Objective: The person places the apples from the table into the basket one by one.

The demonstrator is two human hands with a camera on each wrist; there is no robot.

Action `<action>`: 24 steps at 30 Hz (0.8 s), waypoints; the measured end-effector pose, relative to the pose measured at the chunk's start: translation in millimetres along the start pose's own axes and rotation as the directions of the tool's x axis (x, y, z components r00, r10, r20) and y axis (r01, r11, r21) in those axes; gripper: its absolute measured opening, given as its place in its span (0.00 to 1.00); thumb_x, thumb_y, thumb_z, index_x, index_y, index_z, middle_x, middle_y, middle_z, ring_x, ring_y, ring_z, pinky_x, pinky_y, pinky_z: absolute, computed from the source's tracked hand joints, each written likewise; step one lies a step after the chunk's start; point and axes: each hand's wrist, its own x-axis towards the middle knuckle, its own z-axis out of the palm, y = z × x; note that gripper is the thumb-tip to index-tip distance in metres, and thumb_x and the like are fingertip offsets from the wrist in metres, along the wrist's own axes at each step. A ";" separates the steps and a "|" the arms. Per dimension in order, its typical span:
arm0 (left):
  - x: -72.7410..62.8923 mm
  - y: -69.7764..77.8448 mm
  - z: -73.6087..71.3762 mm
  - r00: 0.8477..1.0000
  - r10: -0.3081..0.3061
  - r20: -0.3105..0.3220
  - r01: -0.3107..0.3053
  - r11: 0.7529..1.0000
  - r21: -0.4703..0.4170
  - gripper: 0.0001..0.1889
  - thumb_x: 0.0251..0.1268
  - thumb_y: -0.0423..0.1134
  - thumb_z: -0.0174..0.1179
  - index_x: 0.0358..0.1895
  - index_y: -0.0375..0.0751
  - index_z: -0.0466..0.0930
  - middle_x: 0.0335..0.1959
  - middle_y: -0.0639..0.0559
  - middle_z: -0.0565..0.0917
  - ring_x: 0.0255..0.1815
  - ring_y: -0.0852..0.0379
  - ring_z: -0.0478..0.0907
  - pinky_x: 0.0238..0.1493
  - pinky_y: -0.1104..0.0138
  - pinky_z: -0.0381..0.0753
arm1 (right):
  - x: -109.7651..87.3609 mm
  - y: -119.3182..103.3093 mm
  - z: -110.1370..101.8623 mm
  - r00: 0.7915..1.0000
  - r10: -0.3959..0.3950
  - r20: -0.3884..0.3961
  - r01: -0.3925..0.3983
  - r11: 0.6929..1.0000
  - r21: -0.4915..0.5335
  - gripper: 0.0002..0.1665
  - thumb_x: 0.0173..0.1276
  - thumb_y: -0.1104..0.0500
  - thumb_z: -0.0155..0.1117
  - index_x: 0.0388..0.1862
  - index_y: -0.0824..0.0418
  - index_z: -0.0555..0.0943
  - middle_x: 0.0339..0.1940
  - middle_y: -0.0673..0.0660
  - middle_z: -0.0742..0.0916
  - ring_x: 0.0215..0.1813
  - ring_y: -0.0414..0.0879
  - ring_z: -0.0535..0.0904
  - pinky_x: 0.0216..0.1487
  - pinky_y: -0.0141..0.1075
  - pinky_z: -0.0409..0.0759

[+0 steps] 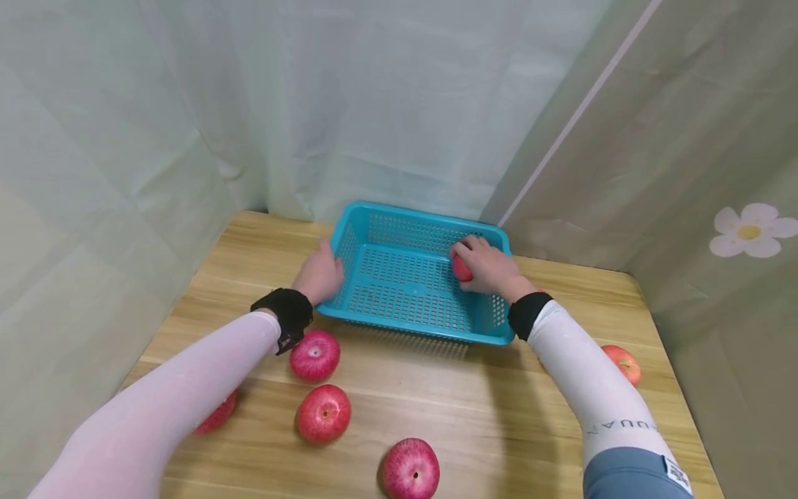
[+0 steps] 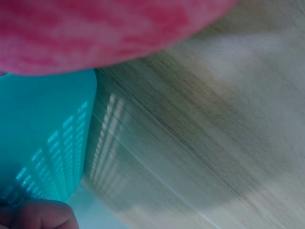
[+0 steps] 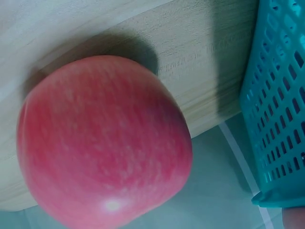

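A blue plastic basket (image 1: 414, 287) with perforated walls stands at the back of the wooden table. My left hand (image 1: 320, 272) grips its left rim; in the left wrist view curled fingers (image 2: 45, 215) show beside the basket wall (image 2: 47, 129). Over the basket's right end, my right hand (image 1: 489, 267) holds a red apple (image 1: 461, 268) inside, fingers on its top and side. Most of that apple is covered by the hand. Another apple (image 3: 105, 143) fills much of the right wrist view, on the table outside the basket.
In front of the basket lie a dark pink apple (image 1: 315, 355), a red apple (image 1: 323, 414) and a striped apple (image 1: 411, 469). One more apple (image 1: 217, 416) is partly behind the left sleeve, and another (image 1: 622, 364) sits by the right sleeve. Pale curtains (image 1: 399, 104) hang behind the table.
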 end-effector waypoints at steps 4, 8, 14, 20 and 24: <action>-0.6 1.0 -1.7 1.000 0.001 0.001 -0.001 1.000 0.003 0.30 0.88 0.39 0.43 0.78 0.22 0.49 0.52 0.26 0.79 0.47 0.35 0.81 0.48 0.46 0.82 | 0.2 -0.8 -0.4 1.000 -0.003 -0.016 0.002 1.000 -0.010 0.36 0.65 0.51 0.82 0.69 0.51 0.77 0.70 0.63 0.75 0.67 0.61 0.70 0.61 0.56 0.81; -1.7 1.5 -3.5 1.000 -0.002 -0.001 0.002 1.000 0.003 0.29 0.88 0.39 0.42 0.78 0.22 0.49 0.54 0.25 0.78 0.48 0.35 0.81 0.50 0.45 0.83 | 1.1 -1.1 -0.6 1.000 -0.009 -0.022 0.009 1.000 -0.017 0.36 0.66 0.50 0.80 0.70 0.50 0.77 0.70 0.62 0.76 0.66 0.61 0.71 0.62 0.58 0.79; -2.4 0.2 -4.7 1.000 -0.008 0.009 0.008 1.000 0.000 0.30 0.88 0.39 0.42 0.79 0.22 0.47 0.55 0.25 0.78 0.47 0.35 0.82 0.48 0.46 0.83 | 2.6 -1.2 3.0 1.000 -0.006 -0.015 0.006 1.000 -0.007 0.36 0.67 0.49 0.80 0.73 0.48 0.78 0.71 0.62 0.76 0.68 0.61 0.70 0.63 0.58 0.78; -3.1 -0.5 -5.6 1.000 0.003 0.006 -0.003 1.000 0.010 0.30 0.88 0.39 0.42 0.79 0.21 0.48 0.56 0.24 0.78 0.48 0.35 0.82 0.50 0.46 0.83 | 2.9 -3.8 2.8 1.000 -0.022 -0.017 0.021 0.999 -0.038 0.38 0.68 0.48 0.80 0.75 0.48 0.78 0.71 0.62 0.76 0.68 0.61 0.71 0.63 0.59 0.77; -4.4 -0.7 -6.2 1.000 0.006 0.000 -0.006 1.000 0.015 0.30 0.87 0.38 0.43 0.79 0.21 0.47 0.56 0.23 0.78 0.49 0.35 0.82 0.50 0.45 0.83 | 3.3 -5.1 2.3 0.999 -0.029 -0.020 0.028 0.998 -0.055 0.38 0.68 0.47 0.80 0.76 0.47 0.78 0.71 0.62 0.76 0.69 0.61 0.71 0.64 0.59 0.77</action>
